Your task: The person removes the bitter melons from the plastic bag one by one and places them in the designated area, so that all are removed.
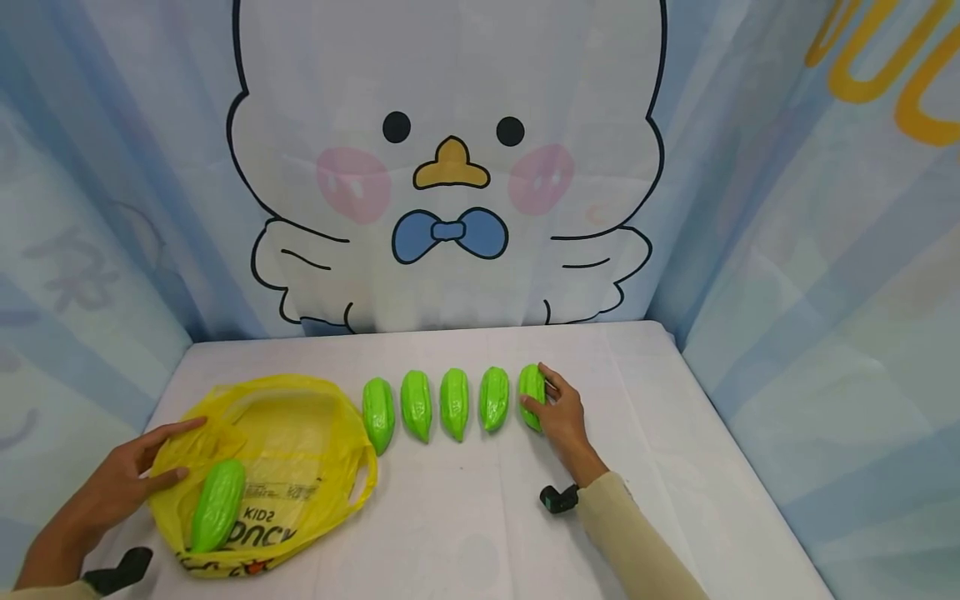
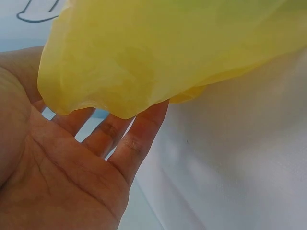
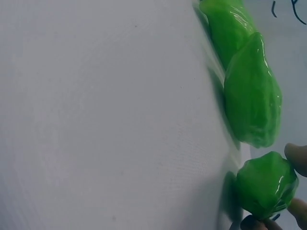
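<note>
Several glossy green ridged toy gourds stand out on the white table. My right hand (image 1: pixel 562 412) grips the rightmost gourd (image 1: pixel 532 396), thumb on its near left side and fingers at its far end. In the right wrist view that gourd (image 3: pixel 266 186) shows end-on, with fingertips (image 3: pixel 298 158) at its edge. To its left, four-sided spacing aside, the neighbouring gourd (image 1: pixel 494 399) lies in the same row. My left hand (image 1: pixel 123 479) holds the left rim of a yellow plastic bag (image 1: pixel 292 417), some fingers hidden behind the plastic. Inside the bag lies another gourd (image 1: pixel 218 505).
The row's leftmost gourd (image 1: pixel 378 415) lies right at the bag's right edge. A bag handle loop (image 1: pixel 371 479) rests near it. Behind the white table (image 1: pixel 465 533) hangs a cloth backdrop (image 1: pixel 450 292) with a cartoon duck, and cloth walls rise at both sides.
</note>
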The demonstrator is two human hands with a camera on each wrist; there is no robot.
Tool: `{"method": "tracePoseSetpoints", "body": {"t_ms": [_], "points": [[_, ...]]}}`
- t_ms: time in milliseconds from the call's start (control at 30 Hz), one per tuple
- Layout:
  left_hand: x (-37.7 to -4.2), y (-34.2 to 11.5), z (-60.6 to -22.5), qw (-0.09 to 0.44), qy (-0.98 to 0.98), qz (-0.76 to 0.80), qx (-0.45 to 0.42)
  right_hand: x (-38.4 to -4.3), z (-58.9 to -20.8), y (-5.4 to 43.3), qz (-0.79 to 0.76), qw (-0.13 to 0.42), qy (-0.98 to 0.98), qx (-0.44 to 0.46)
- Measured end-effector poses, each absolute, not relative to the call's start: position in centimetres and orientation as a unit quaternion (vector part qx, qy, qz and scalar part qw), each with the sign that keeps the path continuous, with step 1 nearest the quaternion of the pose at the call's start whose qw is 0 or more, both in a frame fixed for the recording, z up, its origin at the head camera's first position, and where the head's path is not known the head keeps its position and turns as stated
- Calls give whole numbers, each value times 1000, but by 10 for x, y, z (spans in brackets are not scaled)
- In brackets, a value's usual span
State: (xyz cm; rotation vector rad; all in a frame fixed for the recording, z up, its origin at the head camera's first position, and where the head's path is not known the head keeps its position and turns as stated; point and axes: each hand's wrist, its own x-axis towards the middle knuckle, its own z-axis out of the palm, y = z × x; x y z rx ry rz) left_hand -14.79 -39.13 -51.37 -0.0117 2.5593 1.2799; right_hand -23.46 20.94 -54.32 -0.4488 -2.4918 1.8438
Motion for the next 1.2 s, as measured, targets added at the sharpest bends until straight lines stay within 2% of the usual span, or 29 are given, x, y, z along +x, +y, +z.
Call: {"method": "tracePoseSetpoints", "body": {"t_ms": [500,933,1200], "points": [[-149,-391,-511,146,888,436,-5,-232,-542,216,584,17,-801,-131],[-149,-390,-509,145,889,434,-4,-229,-531,216,540,71,-833,-99],[-148,-388,-505,149,889,432,-5,-225,-519,195,542,105,-831,-63]]}}
